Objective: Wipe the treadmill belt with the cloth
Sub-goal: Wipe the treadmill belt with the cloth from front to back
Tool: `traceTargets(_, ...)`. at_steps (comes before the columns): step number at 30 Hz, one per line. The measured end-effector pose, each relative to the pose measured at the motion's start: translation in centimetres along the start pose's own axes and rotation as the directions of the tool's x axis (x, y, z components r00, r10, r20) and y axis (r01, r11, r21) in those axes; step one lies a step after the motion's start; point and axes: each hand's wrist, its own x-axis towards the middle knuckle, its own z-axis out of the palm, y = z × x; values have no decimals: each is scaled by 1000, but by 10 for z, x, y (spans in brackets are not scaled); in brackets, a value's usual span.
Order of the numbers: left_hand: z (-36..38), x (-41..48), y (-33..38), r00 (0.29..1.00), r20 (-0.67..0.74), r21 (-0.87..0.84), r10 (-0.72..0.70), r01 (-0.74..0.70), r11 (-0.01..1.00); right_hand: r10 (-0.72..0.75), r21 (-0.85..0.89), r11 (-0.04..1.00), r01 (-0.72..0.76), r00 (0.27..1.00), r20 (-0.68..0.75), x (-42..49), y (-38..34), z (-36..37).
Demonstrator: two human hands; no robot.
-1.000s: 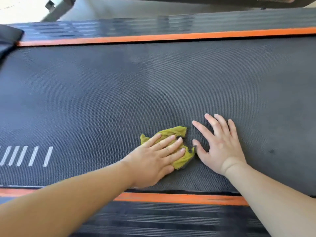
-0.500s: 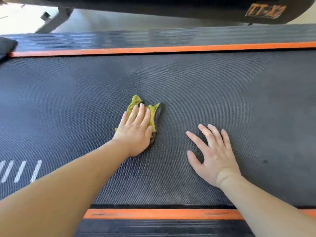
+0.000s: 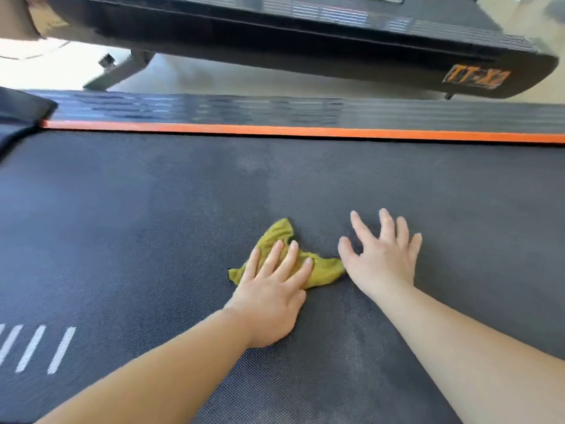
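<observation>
Pressing down flat, the left hand (image 3: 269, 298) lies on the crumpled olive-yellow cloth (image 3: 325, 272), its fingers (image 3: 269, 261) straight and slightly spread over the fabric rather than curled round it; the thumb cannot be made out. The cloth sits on the dark grey textured treadmill belt (image 3: 153, 224), about midway across it, with one pointed fold sticking out beyond the fingertips, a corner showing on the left and a wider flap reaching to the right. The right hand (image 3: 382, 261) rests palm down on the bare belt just beside that flap, fingers splayed wide and holding nothing; whether its thumb side touches the cloth cannot be told. Both bare forearms reach in from the near edge and draw together towards the cloth. The belt has a fine woven, dotted grain with duller, lighter patches, and a set of slanted white painted stripes (image 3: 39, 347) marks it at the lower left. Along its far edge runs a narrow orange strip (image 3: 305, 131), and behind that a black ribbed side rail (image 3: 275, 110). Further back stands a long black machine body (image 3: 305, 41) bearing a blurred orange label (image 3: 475, 76).
</observation>
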Motion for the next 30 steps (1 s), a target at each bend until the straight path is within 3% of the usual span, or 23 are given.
traceTargets(2, -10, 8, -32, 987, 32, 51, 160, -162, 985, 45, -2, 999, -45, 999, 13, 10, -9, 13)
traceTargets(3, -16, 17, -51, 988, 23, 76, 154, -155, 985, 55, -9, 998, -55, 998, -11, 12, -11, 21)
traceTargets(7, -31, 61, -96, 977, -99, 87, -188, 197, 977, 79, -70, 994, -84, 994, -81, 14, -13, 35)
traceTargets(9, -30, 73, -83, 965, -119, 51, -234, 241, 969, 81, -75, 994, -85, 995, -61, 16, -13, 34)
traceTargets(11, -26, 70, -69, 984, -129, 67, -120, 129, 989, 87, -76, 993, -91, 995, -58, 17, -13, 35)
traceTargets(13, -28, 63, -74, 990, -82, 96, 115, -107, 990, 88, -84, 992, -94, 994, -68, 18, -13, 36)
traceTargets(15, -40, 73, -96, 976, -33, 117, 215, -210, 971, 88, -92, 991, -95, 993, -75, 19, -13, 36)
traceTargets(17, -47, 92, -115, 995, -91, 125, 32, -21, 992, 95, -86, 991, -101, 992, -80, 19, -12, 36)
traceTargets(19, -45, 104, -105, 961, -192, 80, -200, 219, 973, 97, -92, 990, -103, 993, -71, 18, -13, 37)
traceTargets(20, -40, 105, -90, 955, -208, 57, -211, 227, 972, 100, -94, 990, -106, 993, -69, 18, -14, 37)
traceTargets(22, -32, 93, -58, 990, -138, 95, -3, 16, 995, 98, -97, 990, -105, 992, -74, 19, -15, 36)
traceTargets(24, -35, 80, -53, 971, -25, 123, 238, -233, 965, 95, -94, 990, -102, 992, -78, 19, -15, 35)
traceTargets(25, -40, 82, -63, 961, -13, 136, 276, -272, 953, 97, -90, 990, -104, 992, -79, 19, -16, 34)
traceTargets(26, -44, 89, -75, 968, -29, 148, 250, -243, 959, 101, -89, 990, -108, 992, -76, 18, -15, 33)
traceTargets(28, -52, 107, -96, 993, -119, 102, 7, 5, 995, 102, -93, 990, -108, 993, -60, 18, -14, 32)
traceTargets(30, -55, 120, -95, 964, -175, 31, -201, 210, 977, 103, -89, 990, -108, 993, -56, 17, -16, 31)
